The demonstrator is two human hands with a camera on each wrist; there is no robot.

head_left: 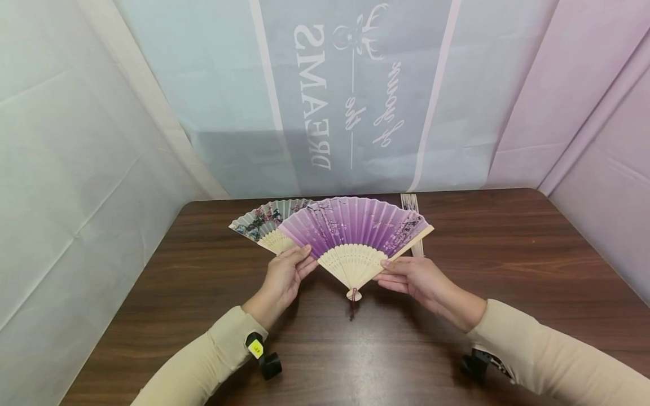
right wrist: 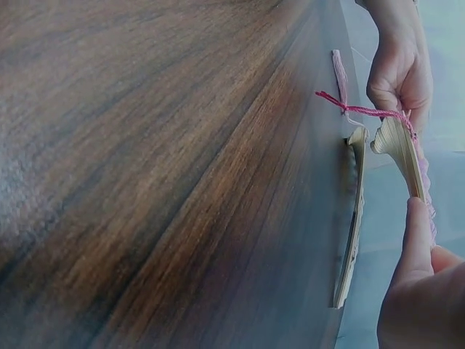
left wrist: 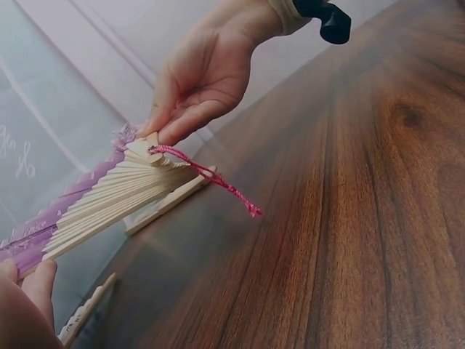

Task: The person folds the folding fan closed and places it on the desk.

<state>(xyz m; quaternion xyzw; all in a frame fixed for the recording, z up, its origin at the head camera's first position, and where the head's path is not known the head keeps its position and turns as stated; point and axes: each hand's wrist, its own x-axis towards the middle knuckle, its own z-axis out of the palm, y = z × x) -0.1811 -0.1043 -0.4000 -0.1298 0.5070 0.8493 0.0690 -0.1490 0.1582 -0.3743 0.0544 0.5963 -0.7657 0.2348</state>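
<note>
A purple folding fan [head_left: 350,225] with printed blossoms is spread wide between both hands, over the table. Its pale slatted ribs [head_left: 354,262] narrow to a pivot at the bottom, where a dark red tassel [head_left: 352,307] hangs; in the left wrist view this cord [left wrist: 211,174] looks pink. My left hand [head_left: 283,280] pinches the fan's left edge, thumb on the front face. On the other side my right hand [head_left: 424,282] pinches the right outer stick between thumb and fingers. Both hands also show in the right wrist view, the left one [right wrist: 403,76] at the top.
Behind the purple fan, to the left, lies a spread grey floral fan [head_left: 266,217], partly covered. A folded fan [head_left: 409,202] lies at the back right, its middle hidden. The dark wooden table [head_left: 508,242] ends at a printed cloth backdrop [head_left: 350,113].
</note>
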